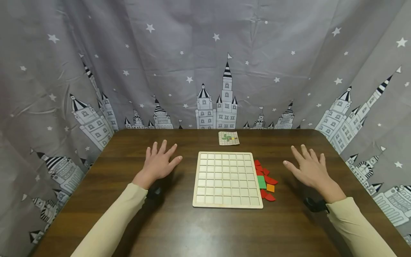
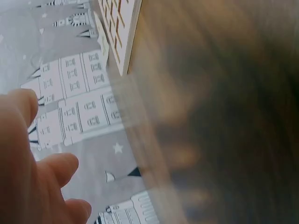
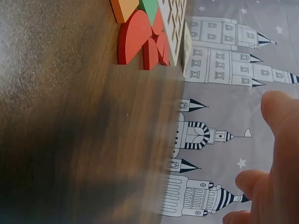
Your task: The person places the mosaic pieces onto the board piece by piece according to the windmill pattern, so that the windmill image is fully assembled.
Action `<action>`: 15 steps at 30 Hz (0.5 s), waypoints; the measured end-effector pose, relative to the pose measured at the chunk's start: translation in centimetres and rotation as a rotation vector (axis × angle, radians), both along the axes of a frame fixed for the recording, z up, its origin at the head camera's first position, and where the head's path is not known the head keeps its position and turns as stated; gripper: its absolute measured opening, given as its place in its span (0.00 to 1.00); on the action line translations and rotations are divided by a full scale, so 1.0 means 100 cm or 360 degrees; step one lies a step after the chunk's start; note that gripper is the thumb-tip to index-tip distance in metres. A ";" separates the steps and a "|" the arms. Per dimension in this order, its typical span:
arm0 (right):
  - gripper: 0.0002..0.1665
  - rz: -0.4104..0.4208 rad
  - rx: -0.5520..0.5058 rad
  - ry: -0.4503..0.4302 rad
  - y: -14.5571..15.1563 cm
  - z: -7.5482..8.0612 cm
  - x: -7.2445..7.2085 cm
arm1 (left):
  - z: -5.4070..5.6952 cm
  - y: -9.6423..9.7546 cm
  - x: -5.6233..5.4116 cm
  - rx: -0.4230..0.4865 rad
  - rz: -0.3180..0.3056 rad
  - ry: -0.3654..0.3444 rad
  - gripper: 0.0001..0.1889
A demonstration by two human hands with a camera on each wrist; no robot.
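Between the two hands lies a pale wooden grid board with square recesses. My left hand, fingers spread, is held over the table to the board's left and has nothing in it. On the other side my right hand is likewise spread and holds nothing, to the right of the colored pieces. Those pieces lie along the board's right edge: several red curved pieces, green squares and an orange square. In the right wrist view the red pieces lie flat on the wood.
A small pattern card with a green, yellow and brown design lies behind the board, near the table's back edge. The dark wooden table meets a grey curtain printed with castles and stars. A black band sits at the right wrist.
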State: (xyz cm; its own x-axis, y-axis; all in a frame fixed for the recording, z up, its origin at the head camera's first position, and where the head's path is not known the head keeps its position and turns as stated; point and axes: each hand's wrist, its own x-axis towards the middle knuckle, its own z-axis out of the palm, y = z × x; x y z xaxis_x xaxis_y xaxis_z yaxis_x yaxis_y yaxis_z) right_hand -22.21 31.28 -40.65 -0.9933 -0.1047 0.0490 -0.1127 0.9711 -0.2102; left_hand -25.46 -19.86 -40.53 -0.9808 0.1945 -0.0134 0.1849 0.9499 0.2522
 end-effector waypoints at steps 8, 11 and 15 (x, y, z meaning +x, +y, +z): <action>0.51 0.0004 -0.0016 -0.0016 -0.004 -0.002 0.002 | -0.016 0.018 0.012 -0.0028 -0.0112 0.0039 0.36; 0.50 -0.0002 -0.0017 -0.0015 -0.004 -0.002 0.003 | -0.022 0.024 0.017 -0.0023 -0.0156 0.0019 0.36; 0.50 -0.0004 -0.0018 -0.0017 -0.004 -0.005 0.003 | -0.031 0.031 0.024 0.0007 -0.0181 -0.0067 0.36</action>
State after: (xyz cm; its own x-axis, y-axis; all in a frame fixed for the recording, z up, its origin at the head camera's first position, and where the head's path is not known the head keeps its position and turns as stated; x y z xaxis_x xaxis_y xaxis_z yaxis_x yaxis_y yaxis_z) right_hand -21.89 30.86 -41.14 -0.9940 -0.1017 0.0397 -0.1080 0.9690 -0.2220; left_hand -23.08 -16.72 -43.61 -0.9510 0.3047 -0.0528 0.2807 0.9223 0.2658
